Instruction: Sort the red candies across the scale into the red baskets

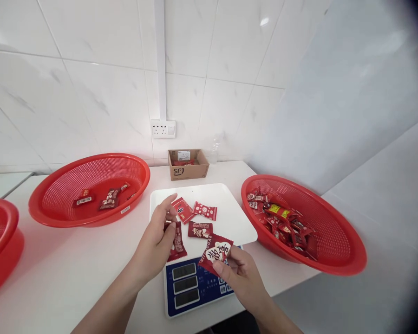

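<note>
My right hand [242,278] pinches a dark red candy packet [216,254] with white lettering, held over the keypad of a weighing scale [184,283]. Curled at the left side of the scale's white pan [233,211], my left hand [160,236] has its thumb on another dark red candy packet [177,243]; the index finger sticks out. Lying on the pan between my hands are a flat red packet [183,210], a red polka-dot wrapped candy [205,210] and a small dark red packet [200,229].
A large red basket [348,250] heaped with wrapped packets stands at the right. Another red basket [55,213] at the left holds several packets, and part of a third basket [3,260] shows at the left edge. A cardboard box [191,172] stands against the tiled wall.
</note>
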`<action>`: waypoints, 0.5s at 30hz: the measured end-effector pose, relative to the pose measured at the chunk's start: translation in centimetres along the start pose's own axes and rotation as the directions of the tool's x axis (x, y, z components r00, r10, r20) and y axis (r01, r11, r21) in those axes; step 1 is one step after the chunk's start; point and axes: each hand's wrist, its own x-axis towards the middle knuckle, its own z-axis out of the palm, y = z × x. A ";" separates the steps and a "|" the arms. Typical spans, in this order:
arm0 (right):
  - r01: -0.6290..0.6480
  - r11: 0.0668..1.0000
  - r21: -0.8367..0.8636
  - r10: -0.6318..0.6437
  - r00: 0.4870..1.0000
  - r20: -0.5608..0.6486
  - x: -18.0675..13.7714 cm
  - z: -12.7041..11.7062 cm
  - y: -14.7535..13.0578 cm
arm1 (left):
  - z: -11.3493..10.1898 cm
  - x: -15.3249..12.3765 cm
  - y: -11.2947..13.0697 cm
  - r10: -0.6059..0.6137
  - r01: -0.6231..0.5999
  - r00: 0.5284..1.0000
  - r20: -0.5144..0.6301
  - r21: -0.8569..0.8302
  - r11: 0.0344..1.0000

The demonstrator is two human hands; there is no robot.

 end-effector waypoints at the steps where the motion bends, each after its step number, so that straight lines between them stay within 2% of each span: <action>1: 0.002 1.000 -0.007 -0.002 1.000 -0.010 0.0 0.0 0.0 | 0.0 0.2 -0.3 0.023 -0.022 0.999 -0.024 0.021 1.000; 3: -0.002 1.000 -0.030 0.000 0.999 -0.040 0.1 0.1 -0.1 | -0.1 0.6 -0.7 0.052 -0.050 0.997 -0.055 0.031 0.998; 9: -0.051 0.988 -0.143 0.038 0.995 -0.096 0.4 -0.2 0.2 | -0.1 0.7 -0.7 0.071 -0.071 0.996 -0.052 0.007 0.997; 12: -0.067 0.952 -0.298 0.025 0.989 -0.143 1.0 -0.7 0.2 | -0.2 0.6 -0.2 0.088 -0.085 0.995 -0.050 0.070 0.994; 15: -0.100 0.865 -0.492 -0.001 0.980 -0.201 2.2 -1.3 0.1 | -0.2 0.6 0.0 0.112 -0.107 0.993 -0.030 0.119 0.987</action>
